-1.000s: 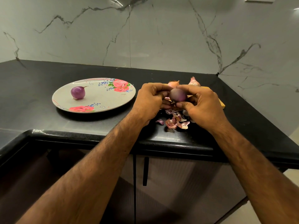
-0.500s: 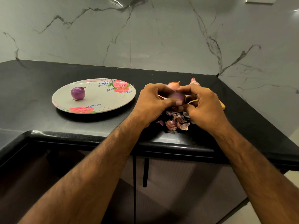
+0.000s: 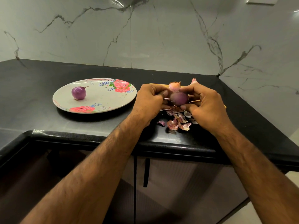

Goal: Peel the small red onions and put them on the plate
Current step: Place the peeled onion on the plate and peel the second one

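Grip on both sides is pinched onto the held onion [image 3: 179, 98]. Left hand [image 3: 150, 101] curls its fingers against the onion's left side. Right hand [image 3: 208, 107] clamps it from the right, with fingertips above and below. The onion is round, smooth and dull purple, mostly bare of dry skin, and raised just above the table [image 3: 48, 73], over the peel scraps [image 3: 176, 122]. Cannot tell if a loose flake sits between the left fingers.

Scraps are papery and curled, pink-purple and whitish, heaped on the table right under the hands, with one stray flake slightly to the left. Two unpeeled onions [image 3: 174, 86] sit behind the hands, with pale pink dry skin and pointed tips, partly hidden by fingers. A thin strip of wooden board [image 3: 224, 106] shows past the right hand.

Plate [image 3: 113, 101] is round, shallow and glossy cream, printed with red roses and blue sprigs. It lies left of the hands, near but apart. The peeled onion [image 3: 78, 93] rests on its left half, shiny purple, with a thin stem tail pointing right.

The table is polished black speckled stone with a rounded front edge. The wall [image 3: 145, 29] is grey marble with dark veins. Cabinet doors [image 3: 178, 191] below carry a dark vertical handle [image 3: 146, 172].
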